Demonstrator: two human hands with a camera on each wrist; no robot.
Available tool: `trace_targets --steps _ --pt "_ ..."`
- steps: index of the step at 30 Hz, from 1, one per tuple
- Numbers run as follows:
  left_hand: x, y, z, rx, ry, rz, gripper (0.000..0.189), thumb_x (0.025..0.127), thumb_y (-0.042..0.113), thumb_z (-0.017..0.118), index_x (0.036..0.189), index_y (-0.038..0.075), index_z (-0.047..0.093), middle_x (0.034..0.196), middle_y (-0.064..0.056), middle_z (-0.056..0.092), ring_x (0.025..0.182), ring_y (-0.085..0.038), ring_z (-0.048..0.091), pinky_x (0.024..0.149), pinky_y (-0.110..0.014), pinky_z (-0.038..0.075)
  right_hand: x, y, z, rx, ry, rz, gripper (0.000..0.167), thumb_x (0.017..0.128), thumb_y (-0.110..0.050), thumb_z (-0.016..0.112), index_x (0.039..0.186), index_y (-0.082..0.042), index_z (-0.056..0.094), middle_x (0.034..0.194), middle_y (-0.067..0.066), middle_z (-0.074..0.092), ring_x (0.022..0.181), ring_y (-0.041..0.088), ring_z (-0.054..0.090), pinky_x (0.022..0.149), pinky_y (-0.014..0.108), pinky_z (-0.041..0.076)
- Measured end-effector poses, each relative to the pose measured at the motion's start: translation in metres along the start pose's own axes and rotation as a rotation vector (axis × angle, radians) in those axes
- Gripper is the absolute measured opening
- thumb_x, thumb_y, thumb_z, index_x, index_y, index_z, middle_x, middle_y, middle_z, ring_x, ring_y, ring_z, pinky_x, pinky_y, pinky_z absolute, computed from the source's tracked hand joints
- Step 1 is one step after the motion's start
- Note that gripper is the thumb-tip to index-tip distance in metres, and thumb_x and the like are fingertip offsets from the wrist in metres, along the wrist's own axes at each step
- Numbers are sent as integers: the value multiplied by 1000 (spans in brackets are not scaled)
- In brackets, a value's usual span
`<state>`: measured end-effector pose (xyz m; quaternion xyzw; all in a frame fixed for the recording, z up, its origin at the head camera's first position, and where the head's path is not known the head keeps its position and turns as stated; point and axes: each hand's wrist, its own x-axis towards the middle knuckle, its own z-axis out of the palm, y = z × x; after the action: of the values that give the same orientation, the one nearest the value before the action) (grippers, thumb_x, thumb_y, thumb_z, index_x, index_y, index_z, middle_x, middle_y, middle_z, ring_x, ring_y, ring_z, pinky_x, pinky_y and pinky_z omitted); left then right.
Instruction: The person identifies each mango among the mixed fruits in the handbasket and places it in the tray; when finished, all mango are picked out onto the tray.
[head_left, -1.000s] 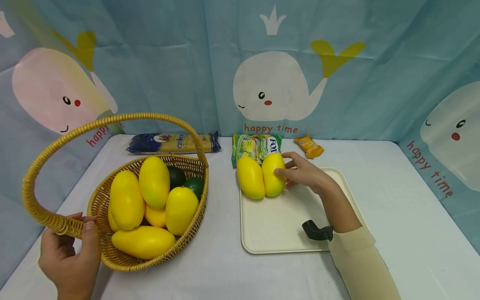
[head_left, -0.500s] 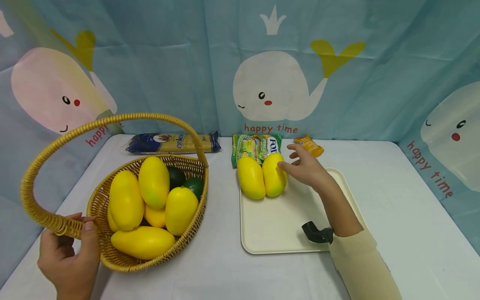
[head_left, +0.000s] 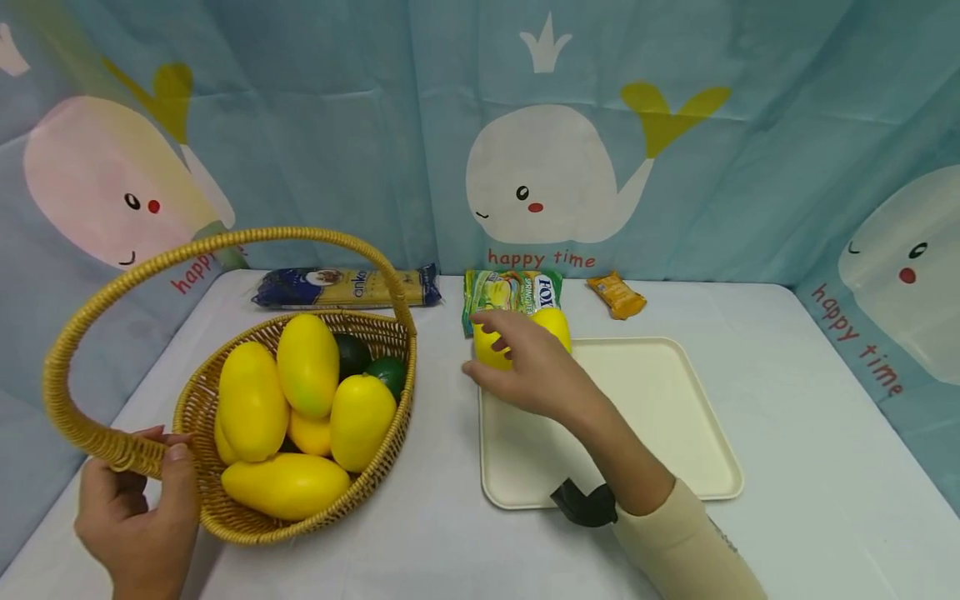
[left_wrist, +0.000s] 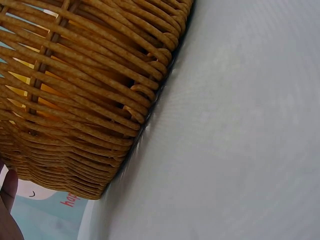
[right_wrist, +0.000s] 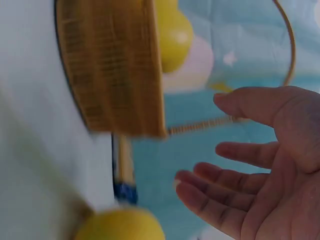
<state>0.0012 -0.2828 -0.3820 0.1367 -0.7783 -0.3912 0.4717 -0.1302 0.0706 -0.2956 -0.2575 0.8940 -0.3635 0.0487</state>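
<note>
My left hand (head_left: pixel 138 517) grips the lower end of the tall handle (head_left: pixel 225 240) of a wicker basket (head_left: pixel 247 535), which stands on the table at left. Several yellow mangoes (head_left: pixel 252 400) fill it, with dark green fruits (head_left: pixel 351 356) behind them. At the far left corner of a cream tray (head_left: pixel 637 417) lie two mangoes side by side; the right one (head_left: pixel 553 323) is partly hidden and the left one (head_left: pixel 487 350) mostly so. Over them reaches my right hand (head_left: pixel 528 367), fingers spread and holding nothing. The right wrist view shows its bare palm (right_wrist: pixel 295 200) facing the basket.
Behind the basket lies a blue and yellow packet (head_left: pixel 348 286). A green packet (head_left: pixel 512 290) sits beyond the tray's mangoes, and a small orange packet (head_left: pixel 617 295) is farther right. A whale-print curtain (head_left: pixel 337 150) closes off the table's back.
My right hand has let go of the right mango on the tray and moved left and slightly nearer, over both mangoes. The left hand and basket have stayed put.
</note>
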Motion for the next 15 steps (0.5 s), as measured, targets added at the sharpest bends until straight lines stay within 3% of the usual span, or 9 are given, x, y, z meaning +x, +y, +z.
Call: trace_targets --steps 5,10,12,15 --pt "1 5 1 2 4 1 31 90 -3 61 118 -16 59 103 17 58 87 2 60 79 -10 45 12 -26 30 12 -137 -69 60 90 -34 74 143 -13 53 130 3 60 93 16 63 77 27 53" --pt "0 -3 0 -27 9 11 32 88 -4 62 117 -15 60 102 15 60 87 1 62 78 -11 46 21 -42 60 -14 -245 -98 77 87 -41 75 151 -14 43 144 1 53 119 13 58 98 31 49" --pt "0 -6 -2 -20 -7 26 31 88 -4 62 119 -9 63 104 16 60 88 1 62 79 -11 46 22 -43 69 -31 -267 -108 79 87 -42 75 152 -14 41 148 0 49 129 12 50 104 32 43" --pt "-1 -9 -6 16 -28 38 33 91 0 61 123 3 64 107 20 58 90 3 61 80 -11 46 24 -43 78 -23 -281 -118 78 87 -40 75 151 -12 41 143 0 53 121 10 54 98 27 46"
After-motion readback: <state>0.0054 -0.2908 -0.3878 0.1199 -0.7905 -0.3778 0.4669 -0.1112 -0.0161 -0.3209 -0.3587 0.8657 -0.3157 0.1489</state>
